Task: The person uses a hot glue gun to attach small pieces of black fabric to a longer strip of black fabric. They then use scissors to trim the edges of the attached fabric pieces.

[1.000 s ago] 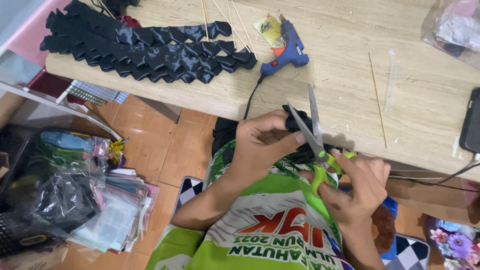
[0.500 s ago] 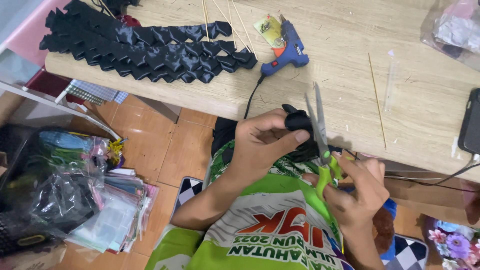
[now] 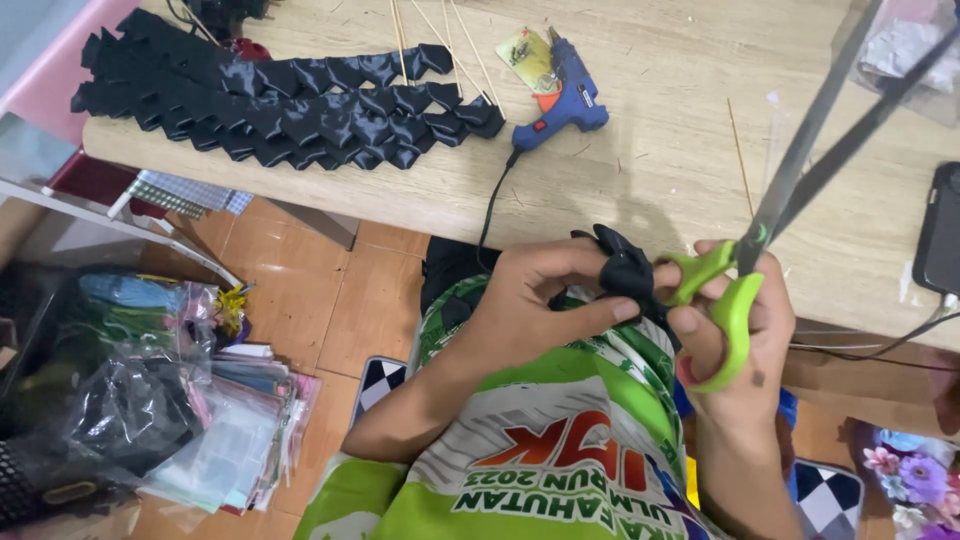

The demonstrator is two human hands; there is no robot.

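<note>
1. A small yellow-green card label (image 3: 527, 55) is seen lying on the wooden table (image 3: 660, 150), just beside the blue glue gun (image 3: 565, 100); its print cannot be made out.
2. A heap of clear plastic packets (image 3: 150, 400) is seen on the tiled floor at lower left, and a crinkled clear bag (image 3: 905, 50) is cut off at the top right corner.
3. A dark phone (image 3: 940, 235) is cut by the right edge; the scissor blades run out of frame at the top.
4. The left hand (image 3: 530, 305) is closed around a small folded black ribbon piece (image 3: 625, 270), pinched between thumb and fingers just below the table edge.
5. The right hand (image 3: 735, 340) is gripped through the green handles of the scissors (image 3: 760, 240), whose blades are parted.
6. Compared with half a second ago, the scissors have been raised towards the camera and opened wider.
7. A row of folded black ribbon pieces (image 3: 290, 110) and thin wooden sticks (image 3: 450, 30) is left unchanged on the table.
</note>
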